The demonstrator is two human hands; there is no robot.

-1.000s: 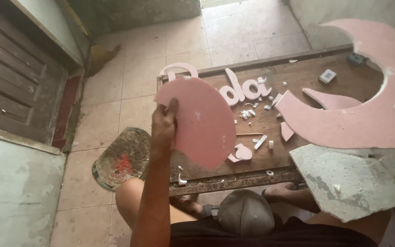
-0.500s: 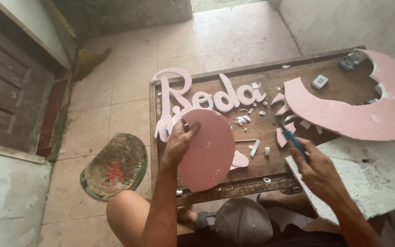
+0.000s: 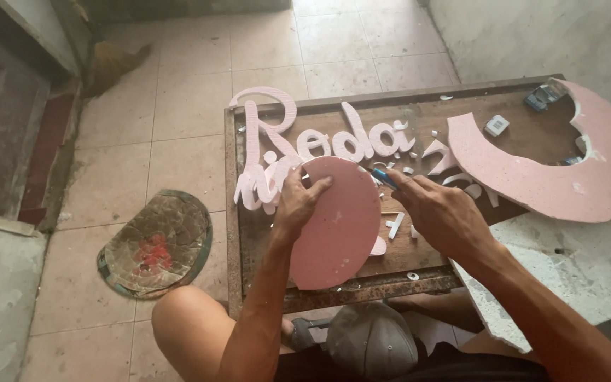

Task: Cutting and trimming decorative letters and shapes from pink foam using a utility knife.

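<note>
At the near edge of the wooden desk (image 3: 231,233), propped at a tilt on the boards: pink foam oval (image 3: 337,226), lower rim close to the rusty front rail. Left hand (image 3: 302,201) half open, fingers hooked over the oval's upper left edge, thumb flat on its face, pinning it in place. Right hand (image 3: 440,212) closed round a blue-handled cutter (image 3: 385,178), tip just at the oval's upper right edge; blade itself too small to make out.

Probably a trimming pass along the rim. To do it well:

- Hold the oval firmly but without squeezing; soft foam dents under fingertips.
- Set the left fingers well apart from the cutter's path, behind the blade rather than ahead of it.
- Draw the cutter in a long, shallow stroke following the curve; short jabs likely to leave a ragged edge.
- Turn the oval into the blade rather than twisting the wrist round it.
- Rest the lower rim against the desk for support, so no wobble spoils the line.

Just behind the oval, touching or nearly so: pale pink cut-out letters (image 3: 348,141) in a row, thin and easy to snap, so mind the elbow and the blade's follow-through. Scattered beside the right hand: small foam offcuts (image 3: 396,225); worth brushing aside if underfoot of the work. Further right: large pink sheet (image 3: 532,177) with a curved bite out of it, overlapping a rough white slab (image 3: 574,269).
</note>
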